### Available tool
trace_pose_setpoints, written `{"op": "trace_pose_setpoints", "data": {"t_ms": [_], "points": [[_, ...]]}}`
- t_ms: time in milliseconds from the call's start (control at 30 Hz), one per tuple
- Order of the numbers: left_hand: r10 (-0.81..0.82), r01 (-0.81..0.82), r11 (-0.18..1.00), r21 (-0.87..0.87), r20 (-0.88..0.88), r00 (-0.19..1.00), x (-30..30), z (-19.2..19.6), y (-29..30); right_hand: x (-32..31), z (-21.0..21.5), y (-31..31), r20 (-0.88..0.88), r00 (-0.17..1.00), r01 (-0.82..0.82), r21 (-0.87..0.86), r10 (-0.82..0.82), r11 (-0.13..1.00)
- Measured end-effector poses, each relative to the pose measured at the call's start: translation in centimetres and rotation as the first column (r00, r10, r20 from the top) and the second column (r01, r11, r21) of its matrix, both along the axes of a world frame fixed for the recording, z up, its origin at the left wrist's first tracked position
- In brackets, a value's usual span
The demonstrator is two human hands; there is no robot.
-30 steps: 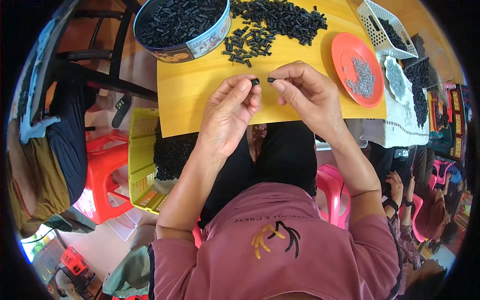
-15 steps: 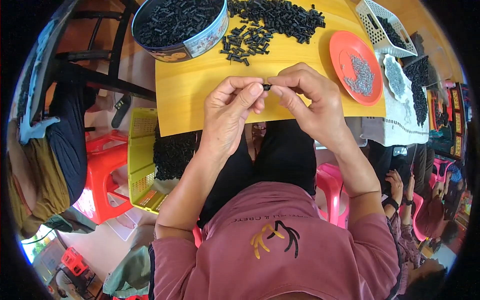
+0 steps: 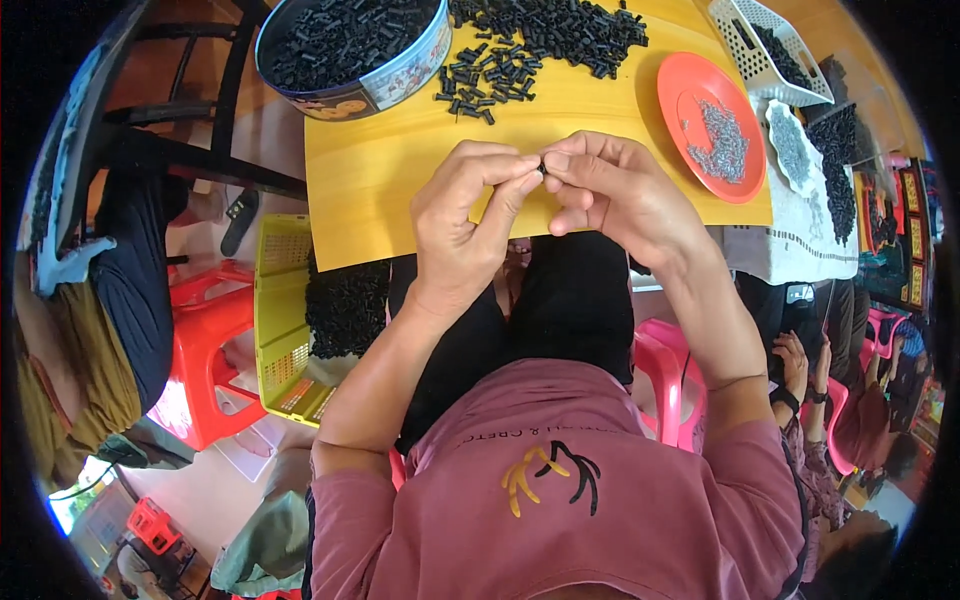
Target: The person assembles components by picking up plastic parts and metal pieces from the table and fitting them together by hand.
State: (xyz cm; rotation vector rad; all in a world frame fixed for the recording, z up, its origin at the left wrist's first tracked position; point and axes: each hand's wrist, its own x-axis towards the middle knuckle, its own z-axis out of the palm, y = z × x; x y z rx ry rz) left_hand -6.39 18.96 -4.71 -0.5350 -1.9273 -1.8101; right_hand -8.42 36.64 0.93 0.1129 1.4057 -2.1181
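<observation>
**Head view: two hands pinch one small black part over the yellow bench**

Head view, looking down: the left hand [image 3: 462, 225] and right hand [image 3: 610, 195] meet just above the near part of the yellow bench [image 3: 400, 180]. Their fingers [image 3: 520, 185] are closed narrow, tip to tip, on a small black part [image 3: 541, 169] held between both hands; most of it is hidden by the fingertips, so I cannot tell its exact shape.

Beyond the fingers lies a loose pile of black pieces [image 3: 540, 35], and beyond and to the left of them a round tin [image 3: 350, 45] full of the same. To the right of the fingers sits an orange plate [image 3: 712, 125] with small grey metal bits, and past it a white basket [image 3: 765, 45]. Below the left hand, off the bench edge, a yellow crate [image 3: 283, 300] stands on the floor.

To my eye the risk is a slip: the part is tiny and gripped only at the tips, so a sideways push could flick it off the near edge into the lap or onto the floor.
</observation>
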Motion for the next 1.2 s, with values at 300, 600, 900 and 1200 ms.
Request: {"op": "trace_pose_setpoints", "data": {"t_ms": [300,600,900,1200], "points": [[-0.403,0.058,0.792,0.607,0.450,0.797,0.1,1.0,-0.2,0.3,-0.3,0.1,-0.117,0.992,0.052,0.051,-0.046,0.997],[-0.525,0.159,0.665,0.729,0.306,0.794,0.5,1.7,0.8,1.2,-1.2,-0.3,-0.019,0.998,-0.067,-0.260,0.064,0.963],[-0.224,0.220,0.959,-0.181,-0.002,0.975,-0.4,4.2,-1.5,1.2,-1.3,1.2,-0.088,0.979,-0.198,-0.179,0.184,0.964],[-0.309,0.308,0.945,-0.107,0.012,0.951,0.4,4.9,-0.9,1.0,-1.8,1.0,-0.297,0.931,-0.290,-0.257,0.210,0.922]]}}
